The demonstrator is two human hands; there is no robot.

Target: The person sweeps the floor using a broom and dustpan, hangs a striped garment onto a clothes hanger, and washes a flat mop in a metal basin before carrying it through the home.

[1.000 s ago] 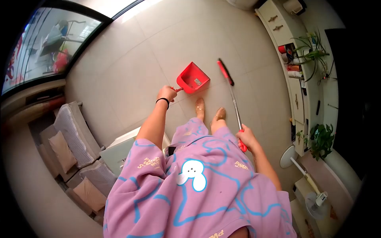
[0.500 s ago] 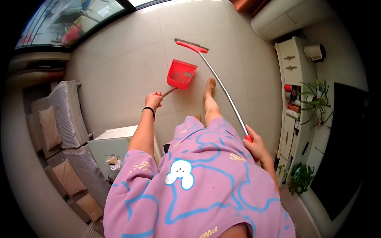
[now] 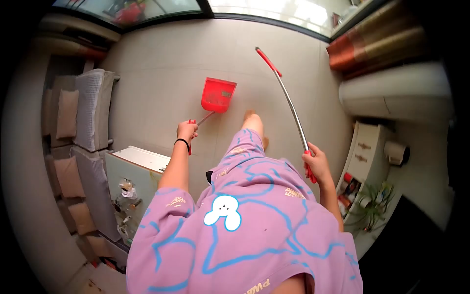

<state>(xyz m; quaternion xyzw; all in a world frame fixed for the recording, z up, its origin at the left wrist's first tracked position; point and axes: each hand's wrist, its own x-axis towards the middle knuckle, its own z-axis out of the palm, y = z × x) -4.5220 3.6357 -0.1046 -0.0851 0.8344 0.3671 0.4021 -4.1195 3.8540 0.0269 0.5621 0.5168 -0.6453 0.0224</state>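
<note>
Pale floor (image 3: 161, 63), table (image 3: 141, 172) beside sofa (image 3: 93, 110), left grip (image 3: 186, 131) clasping dustpan (image 3: 211, 89), right grip (image 3: 318, 163) clasping broom (image 3: 293, 106)

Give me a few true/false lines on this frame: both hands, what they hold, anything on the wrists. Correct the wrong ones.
1. The left hand grips the red plastic dustpan by its handle. True.
2. The right hand holds the silver-poled, red-headed broom. True.
3. The broom's head lies inside the dustpan. False: it is apart from it, off to the right in the picture.
4. A thin black band is worn just behind the left hand. True.
5. The dustpan is turned upside down. False: its open inside faces the camera.
</note>
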